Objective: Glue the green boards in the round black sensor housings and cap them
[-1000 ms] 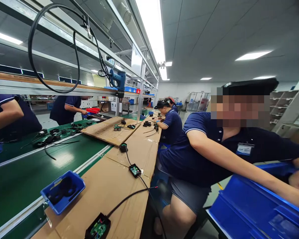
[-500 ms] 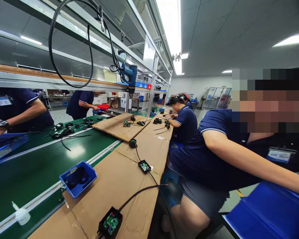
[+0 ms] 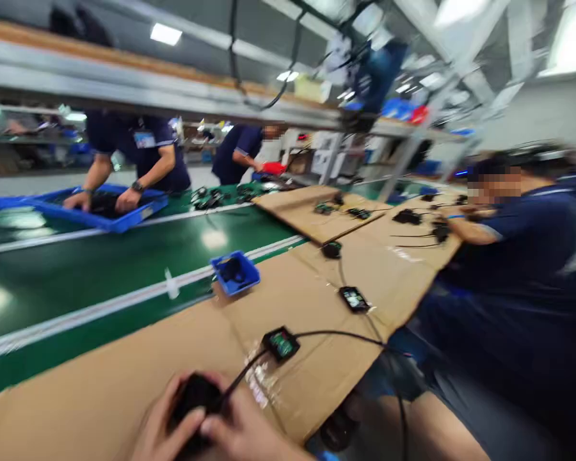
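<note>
While your left hand [image 3: 160, 424] and right hand [image 3: 249, 436] curl tight round the black part [image 3: 196, 396] at the cardboard's [image 3: 125, 365] near edge, mind its cable [image 3: 242, 374] — a hard tug could drag the open box [image 3: 281, 344] off.

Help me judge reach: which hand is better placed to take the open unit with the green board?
Probably the right. The right hand is nearer the open unit, up and to its right on the cardboard; the left hand lies beyond the black part both hold.
</note>
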The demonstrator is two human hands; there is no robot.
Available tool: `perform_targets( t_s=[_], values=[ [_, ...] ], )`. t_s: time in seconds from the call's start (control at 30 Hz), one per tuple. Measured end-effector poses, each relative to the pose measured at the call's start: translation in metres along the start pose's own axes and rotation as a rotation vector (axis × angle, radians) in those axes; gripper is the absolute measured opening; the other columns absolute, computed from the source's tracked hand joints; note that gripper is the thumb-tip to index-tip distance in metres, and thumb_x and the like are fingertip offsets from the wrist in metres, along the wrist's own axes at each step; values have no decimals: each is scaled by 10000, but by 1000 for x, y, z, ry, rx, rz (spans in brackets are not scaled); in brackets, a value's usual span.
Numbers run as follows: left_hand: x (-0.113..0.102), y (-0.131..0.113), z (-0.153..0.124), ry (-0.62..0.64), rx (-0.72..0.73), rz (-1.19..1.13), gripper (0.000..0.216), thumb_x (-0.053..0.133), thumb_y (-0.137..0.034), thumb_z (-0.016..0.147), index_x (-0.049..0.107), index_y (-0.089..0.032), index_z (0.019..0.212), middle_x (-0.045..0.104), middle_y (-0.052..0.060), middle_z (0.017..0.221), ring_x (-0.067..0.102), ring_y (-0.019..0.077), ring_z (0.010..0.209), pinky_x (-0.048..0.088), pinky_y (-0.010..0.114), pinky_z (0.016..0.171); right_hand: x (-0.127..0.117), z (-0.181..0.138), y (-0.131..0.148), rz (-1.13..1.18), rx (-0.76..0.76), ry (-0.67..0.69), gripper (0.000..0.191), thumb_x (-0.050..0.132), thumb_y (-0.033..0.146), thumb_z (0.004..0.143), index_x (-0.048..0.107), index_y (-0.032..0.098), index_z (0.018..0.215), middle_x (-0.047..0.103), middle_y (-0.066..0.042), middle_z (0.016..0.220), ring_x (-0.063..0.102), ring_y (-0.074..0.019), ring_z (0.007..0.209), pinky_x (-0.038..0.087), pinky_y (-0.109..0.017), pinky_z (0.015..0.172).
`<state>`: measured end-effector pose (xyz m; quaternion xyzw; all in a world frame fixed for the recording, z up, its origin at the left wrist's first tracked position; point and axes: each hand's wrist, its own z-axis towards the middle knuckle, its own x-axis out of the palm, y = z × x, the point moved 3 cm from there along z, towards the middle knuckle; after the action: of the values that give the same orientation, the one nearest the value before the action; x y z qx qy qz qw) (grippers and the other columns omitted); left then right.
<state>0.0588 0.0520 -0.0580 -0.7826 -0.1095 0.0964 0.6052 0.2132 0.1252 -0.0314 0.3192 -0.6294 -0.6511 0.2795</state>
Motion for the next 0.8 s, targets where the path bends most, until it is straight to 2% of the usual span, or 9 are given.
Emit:
perform_targets(
  t_s=[0.03,0.1,0.17,0.23,0.53,0.8],
  values=[
    [2,-3,-3,68,2,6,749,767,-672,669,586,-171,1195,592,131,1306,491,357,1283,379,442,1129,1,1,-5,43,34,21,633,652,493,856,488,191,1387,520,-119,1411,475,-292,1327,348,-481,1148],
    [3,-10,-1,142,42,-2,651,727,-613,738,588,-155,1180,633,116,1225,538,332,1222,427,397,1068,1,5,-13,130,139,59,684,688,495,802,506,151,1364,555,-138,1380,515,-305,1294,388,-468,1117],
    [4,-16,6,188,60,-5,507,678,-531,806,605,-142,1123,656,104,1155,588,289,1131,455,357,1003,-2,10,-17,181,223,75,675,712,489,775,539,136,1323,591,-143,1339,565,-301,1240,448,-445,1056],
    [4,-18,12,215,66,-24,460,657,-476,833,596,-130,1130,657,103,1129,602,271,1090,466,351,966,-5,13,-17,204,246,78,624,721,469,778,569,144,1288,618,-131,1304,594,-280,1203,482,-407,1018],
    [6,-16,12,199,49,4,438,642,-435,851,572,-129,1157,648,96,1126,609,247,1034,474,339,885,-4,11,-12,228,233,22,483,712,378,807,615,187,1240,645,-91,1264,632,-237,1129,525,-352,943],
    [7,-19,11,206,-4,-19,423,657,-418,826,558,-141,1130,641,82,1119,597,234,1036,458,326,886,-2,5,-19,229,312,-78,565,730,387,767,537,167,1250,616,-112,1257,604,-247,1133,498,-384,960]
  ],
)
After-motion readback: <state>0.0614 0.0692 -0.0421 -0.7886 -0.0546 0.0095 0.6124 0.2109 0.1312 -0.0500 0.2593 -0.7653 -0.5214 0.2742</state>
